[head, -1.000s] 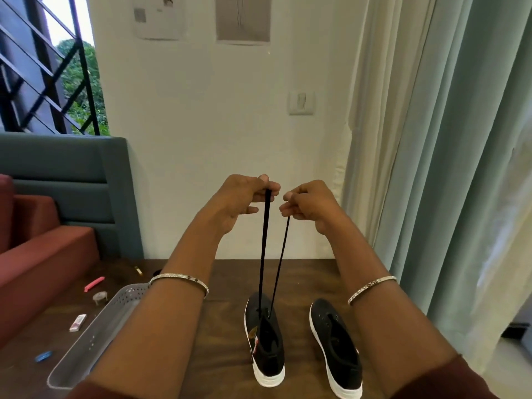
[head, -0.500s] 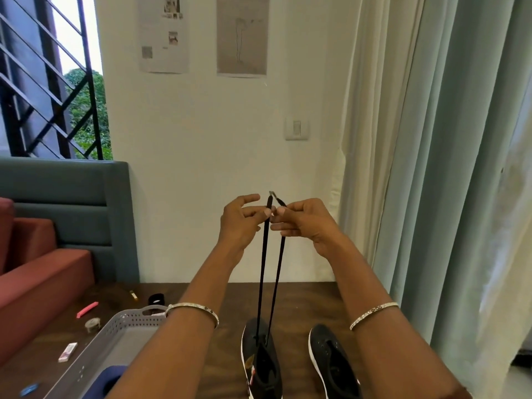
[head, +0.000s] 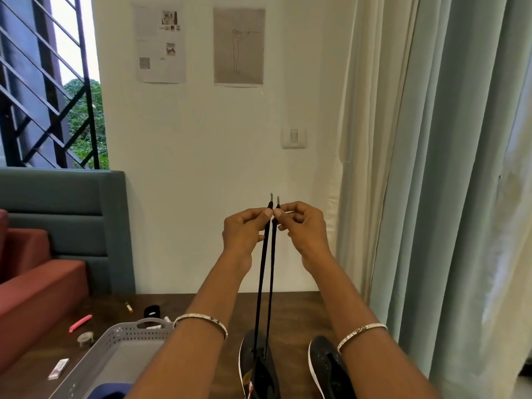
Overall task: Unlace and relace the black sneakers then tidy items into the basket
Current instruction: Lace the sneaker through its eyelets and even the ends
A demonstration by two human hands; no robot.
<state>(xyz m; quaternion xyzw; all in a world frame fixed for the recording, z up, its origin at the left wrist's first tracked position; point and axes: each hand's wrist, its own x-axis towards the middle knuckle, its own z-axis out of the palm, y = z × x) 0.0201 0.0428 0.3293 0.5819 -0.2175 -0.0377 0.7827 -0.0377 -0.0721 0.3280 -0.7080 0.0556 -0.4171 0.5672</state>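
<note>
Two black sneakers stand on the wooden table. The left sneaker (head: 259, 370) has a black lace (head: 263, 283) running up from it in two taut strands. My left hand (head: 244, 228) pinches one strand near its tip, and my right hand (head: 302, 226) pinches the other. Both tips stick up side by side at equal height between my fingers. The right sneaker (head: 331, 370) sits beside it, partly hidden by my right forearm. A grey perforated basket (head: 121, 338) lies at the lower left with a dark blue thing (head: 110, 390) inside.
Small items lie on the table (head: 293, 309) left of the basket: a pink stick (head: 80, 323), a tape roll (head: 85, 338), a white eraser (head: 59, 368), a black band (head: 152, 311), a small yellow piece (head: 128, 306). A sofa is at left, curtains at right.
My hands have come together and lined up the two lace tips side by side. The camera has tilted upward, so the sneakers sit lower in view.
</note>
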